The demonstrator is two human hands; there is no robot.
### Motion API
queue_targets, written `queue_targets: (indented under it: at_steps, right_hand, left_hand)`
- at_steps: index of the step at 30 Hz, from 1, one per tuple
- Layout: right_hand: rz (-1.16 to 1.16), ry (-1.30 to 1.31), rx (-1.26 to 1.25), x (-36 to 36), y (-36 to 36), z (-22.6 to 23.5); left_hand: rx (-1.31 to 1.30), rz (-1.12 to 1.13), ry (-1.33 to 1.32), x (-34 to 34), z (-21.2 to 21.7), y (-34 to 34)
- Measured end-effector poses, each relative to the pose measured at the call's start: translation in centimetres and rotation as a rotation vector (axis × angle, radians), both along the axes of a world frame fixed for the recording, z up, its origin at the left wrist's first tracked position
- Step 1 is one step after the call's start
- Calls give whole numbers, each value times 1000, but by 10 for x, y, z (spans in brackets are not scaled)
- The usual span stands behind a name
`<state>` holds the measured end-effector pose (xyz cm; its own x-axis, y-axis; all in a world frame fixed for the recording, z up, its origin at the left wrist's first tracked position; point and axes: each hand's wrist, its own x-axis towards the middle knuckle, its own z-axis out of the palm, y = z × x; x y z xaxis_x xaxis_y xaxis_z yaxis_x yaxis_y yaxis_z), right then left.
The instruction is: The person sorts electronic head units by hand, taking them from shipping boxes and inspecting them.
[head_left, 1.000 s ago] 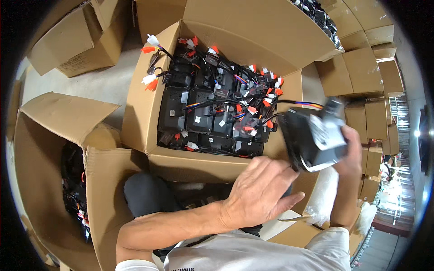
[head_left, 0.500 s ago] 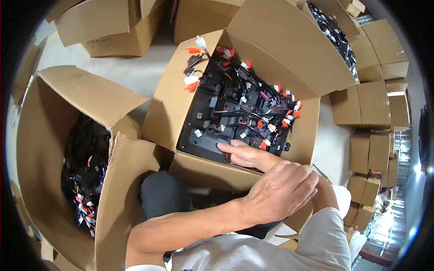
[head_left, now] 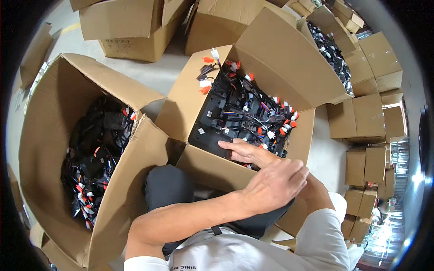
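An upright cardboard box (head_left: 212,171) in front of me holds several flat black electronic modules (head_left: 212,108) with bundled wires and white and red connectors. My right hand (head_left: 242,151) reaches over its near wall. Its thumb presses on the top of a black module (head_left: 210,141) at the near left corner, while the other fingers are mostly hidden below. My left hand (head_left: 275,186) crosses over my right forearm, back upward and fingers curled. Whatever those fingers hold, if anything, is hidden.
At the left, a larger open carton (head_left: 45,135) contains a tangle of black modules and wires (head_left: 92,167). Another open box of wired parts (head_left: 330,54) stands at the far right. Stacked cartons (head_left: 368,115) line the right side, and more cartons (head_left: 122,22) stand behind.
The view has shifted, bringing more of the left carton's contents into sight. My left hand has slid a little leftward, still curled above my right forearm. My right hand stays at the same module.
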<state>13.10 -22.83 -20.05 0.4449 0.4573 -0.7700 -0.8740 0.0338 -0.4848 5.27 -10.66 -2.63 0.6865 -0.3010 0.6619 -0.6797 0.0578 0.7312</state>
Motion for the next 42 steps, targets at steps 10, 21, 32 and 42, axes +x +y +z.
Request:
queue_targets:
  at_steps: [10,21,32,42]
  right_hand:
    - [-124,-54,8,-20,6,-15]
    - [-63,-181,-128,-28,-3,-51]
    - [-48,-213,-123,-29,-7,-57]
    - [400,-402,-639,-20,17,-26]
  left_hand:
    - [41,33,1,-6,3,11]
    - [68,-18,-6,-8,3,8]
    - [103,-50,-41,0,-5,-8]
    - [105,3,4,1,-8,-13]
